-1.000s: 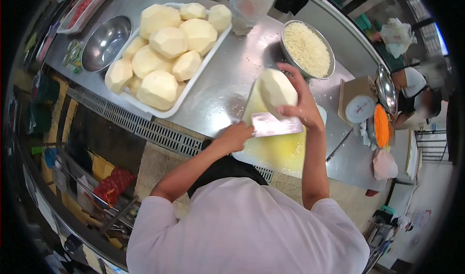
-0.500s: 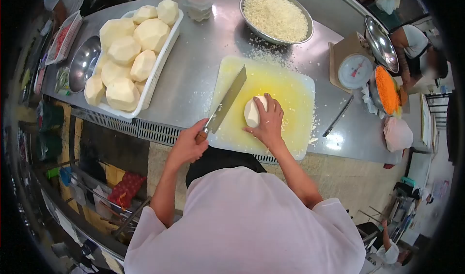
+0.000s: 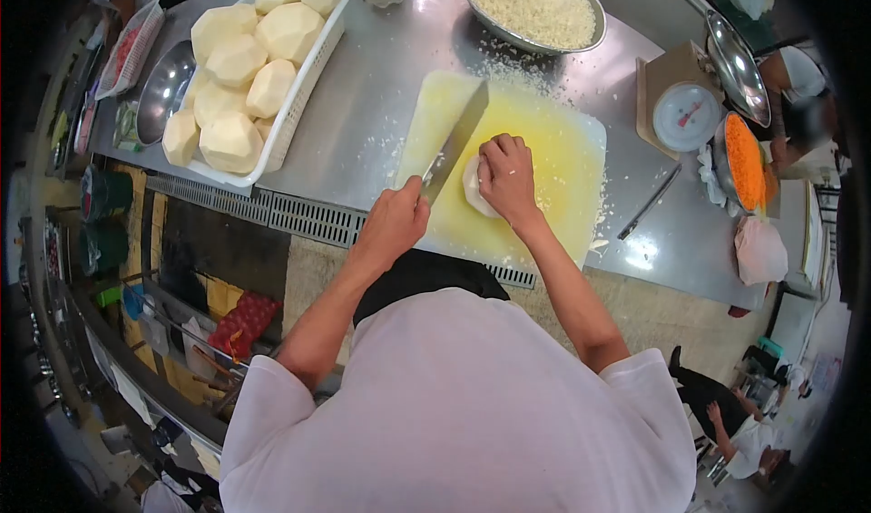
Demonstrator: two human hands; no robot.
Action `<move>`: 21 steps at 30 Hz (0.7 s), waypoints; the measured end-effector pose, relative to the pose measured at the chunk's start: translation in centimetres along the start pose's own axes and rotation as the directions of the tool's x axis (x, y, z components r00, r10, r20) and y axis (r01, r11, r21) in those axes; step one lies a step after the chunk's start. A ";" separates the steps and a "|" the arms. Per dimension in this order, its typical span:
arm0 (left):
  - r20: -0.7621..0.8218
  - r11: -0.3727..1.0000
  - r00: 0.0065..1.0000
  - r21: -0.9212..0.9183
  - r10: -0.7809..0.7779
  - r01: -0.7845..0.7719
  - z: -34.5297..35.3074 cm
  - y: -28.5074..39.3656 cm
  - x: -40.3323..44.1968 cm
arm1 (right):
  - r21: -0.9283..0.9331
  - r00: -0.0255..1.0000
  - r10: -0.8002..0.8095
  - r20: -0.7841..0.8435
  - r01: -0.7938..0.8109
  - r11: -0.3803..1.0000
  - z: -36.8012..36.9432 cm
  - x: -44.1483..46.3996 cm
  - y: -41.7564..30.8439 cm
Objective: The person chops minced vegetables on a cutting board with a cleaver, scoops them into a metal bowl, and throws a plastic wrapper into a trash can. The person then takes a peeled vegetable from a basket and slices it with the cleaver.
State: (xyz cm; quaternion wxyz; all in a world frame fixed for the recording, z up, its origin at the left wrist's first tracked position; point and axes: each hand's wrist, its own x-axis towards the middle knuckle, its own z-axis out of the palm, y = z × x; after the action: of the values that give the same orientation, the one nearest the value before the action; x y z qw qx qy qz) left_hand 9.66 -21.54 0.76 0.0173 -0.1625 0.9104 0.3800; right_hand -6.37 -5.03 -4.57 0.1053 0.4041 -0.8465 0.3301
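My left hand (image 3: pixel 396 223) is closed round the handle of a broad-bladed kitchen knife (image 3: pixel 460 136). Its blade points away from me over the yellow-stained white cutting board (image 3: pixel 567 227), just left of a peeled white root (image 3: pixel 474 189), jicama by its look. Over the right side of that root, the fingers of my right hand (image 3: pixel 510 177) are curled, holding it against the board. They cover part of it. White crumbs dot the board and the steel around it.
At the left stands a white basket (image 3: pixel 304 87) of large peeled roots, beside a steel bowl (image 3: pixel 166 105). A bowl of chopped white pieces (image 3: pixel 535 5) is behind the board. To the right are a dial scale (image 3: pixel 687 118), a dark rod (image 3: pixel 650 203), shredded carrot (image 3: pixel 744 164) and another person's arm (image 3: pixel 778 136).
The knife and my left hand have moved right, closer to the root. My right hand's spread fingers have curled in over it. The whole view has shifted slightly.
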 end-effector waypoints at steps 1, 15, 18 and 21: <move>0.006 0.997 0.999 0.055 0.053 -0.053 -0.5 0.1 -0.4 | 0.006 1.000 0.003 0.007 -0.003 1.000 0.0 0.1 0.0; 0.059 0.986 0.996 0.147 0.068 -0.076 3.1 0.6 1.2 | -0.057 1.000 0.000 0.031 0.002 0.998 -0.2 -0.3 -0.4; 0.097 0.987 0.994 0.147 0.052 -0.066 -2.1 4.0 -1.6 | -0.060 1.000 0.002 0.021 -0.001 0.998 -0.1 -0.3 -0.3; 0.217 0.987 0.974 0.160 -0.062 0.027 -3.2 4.3 -2.8 | -0.054 1.000 0.005 0.009 -0.005 0.999 0.0 -0.4 -0.2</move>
State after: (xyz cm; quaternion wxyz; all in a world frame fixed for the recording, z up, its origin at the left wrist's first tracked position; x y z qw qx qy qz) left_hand 11.25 -20.13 6.43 0.1398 -0.1375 0.9260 0.3226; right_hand -5.94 -4.93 -4.64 0.1117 0.4003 -0.8567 0.3055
